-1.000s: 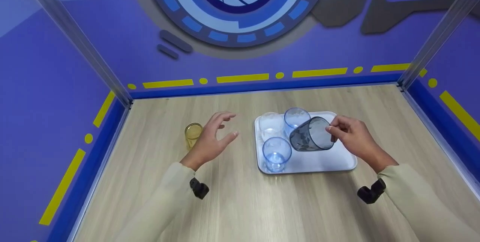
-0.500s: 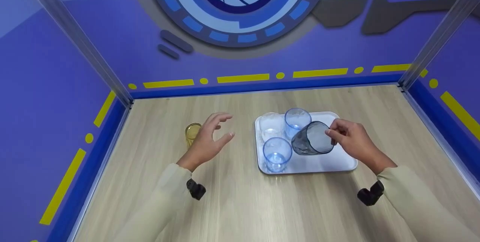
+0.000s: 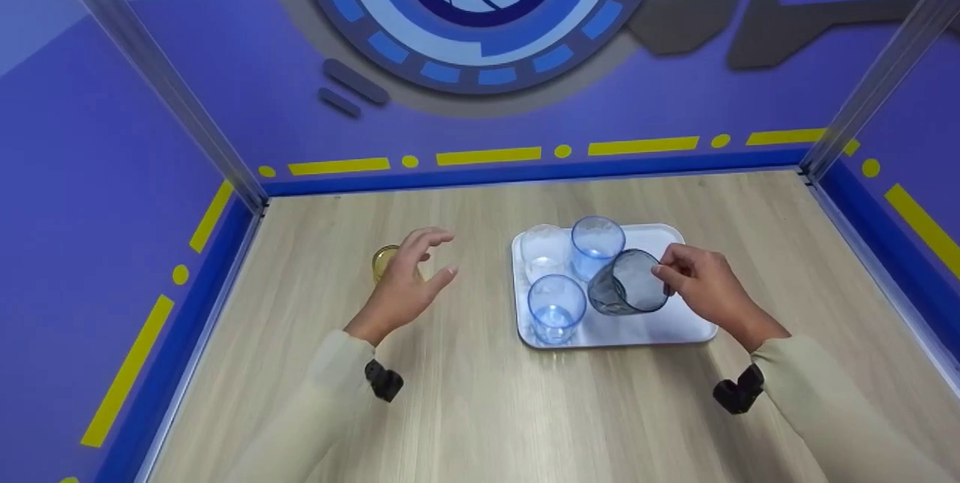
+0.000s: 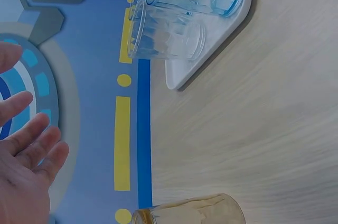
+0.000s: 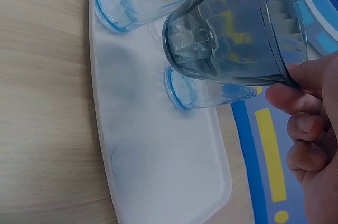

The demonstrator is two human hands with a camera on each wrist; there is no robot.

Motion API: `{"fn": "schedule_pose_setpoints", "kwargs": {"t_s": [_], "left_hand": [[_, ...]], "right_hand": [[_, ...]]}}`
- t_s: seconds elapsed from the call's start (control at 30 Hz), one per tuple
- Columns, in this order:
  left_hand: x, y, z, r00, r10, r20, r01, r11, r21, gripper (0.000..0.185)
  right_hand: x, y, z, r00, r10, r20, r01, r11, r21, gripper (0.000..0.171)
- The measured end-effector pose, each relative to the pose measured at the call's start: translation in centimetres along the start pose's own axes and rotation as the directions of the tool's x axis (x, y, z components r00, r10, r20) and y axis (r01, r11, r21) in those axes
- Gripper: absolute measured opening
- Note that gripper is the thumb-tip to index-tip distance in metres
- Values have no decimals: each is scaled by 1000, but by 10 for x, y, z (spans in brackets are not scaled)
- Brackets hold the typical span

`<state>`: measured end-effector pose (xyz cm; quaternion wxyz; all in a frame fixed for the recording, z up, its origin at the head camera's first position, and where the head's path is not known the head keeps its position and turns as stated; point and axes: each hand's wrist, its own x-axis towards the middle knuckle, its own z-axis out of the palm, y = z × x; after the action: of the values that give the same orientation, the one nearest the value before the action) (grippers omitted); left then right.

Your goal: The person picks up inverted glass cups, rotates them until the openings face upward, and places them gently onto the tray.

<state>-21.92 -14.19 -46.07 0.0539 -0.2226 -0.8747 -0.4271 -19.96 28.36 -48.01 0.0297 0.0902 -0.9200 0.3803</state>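
My right hand pinches the rim of a smoky grey glass between thumb and forefinger. The glass is tilted above the white tray, its mouth toward the hand. Two blue-tinted glasses, one near the front and one at the back, stand on the tray's left half beside a clear glass. Over the table's left side, my left hand has its fingers spread and holds nothing. Partly hidden behind it in the head view is a yellow glass, seen more fully in the left wrist view.
The wooden tabletop is bounded by a blue patterned back wall and side walls. The tray's right half carries no glass.
The grey glass has come slightly toward the front and tips a little more upright in my right hand. My left hand has drifted left, covering more of the yellow glass.
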Motion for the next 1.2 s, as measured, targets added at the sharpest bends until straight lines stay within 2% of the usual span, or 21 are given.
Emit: {"fn": "schedule_pose_setpoints", "kwargs": {"t_s": [0.2, 0.47, 0.83, 1.07, 1.2], "left_hand": [[-2, -3, -1, 1000, -4, -6, 4, 1000, 21, 41], [-3, -6, -3, 998, -53, -23, 54, 998, 21, 40], [-5, -12, -5, 991, -127, -50, 132, 987, 94, 38], [-7, -18, -8, 985, -168, -46, 172, 978, 115, 37], [-7, -26, -10, 986, -157, -61, 165, 976, 145, 39]], "right_hand": [[0, 3, 5, 1000, 26, -1, -26, 1000, -12, 16], [0, 3, 14, 998, 55, 5, -55, 998, -23, 17], [1, 4, 22, 997, 80, 16, -79, 997, -16, 17], [1, 4, 26, 995, 98, 15, -98, 995, -18, 17], [2, 3, 28, 994, 106, 20, -105, 994, -22, 17]]}}
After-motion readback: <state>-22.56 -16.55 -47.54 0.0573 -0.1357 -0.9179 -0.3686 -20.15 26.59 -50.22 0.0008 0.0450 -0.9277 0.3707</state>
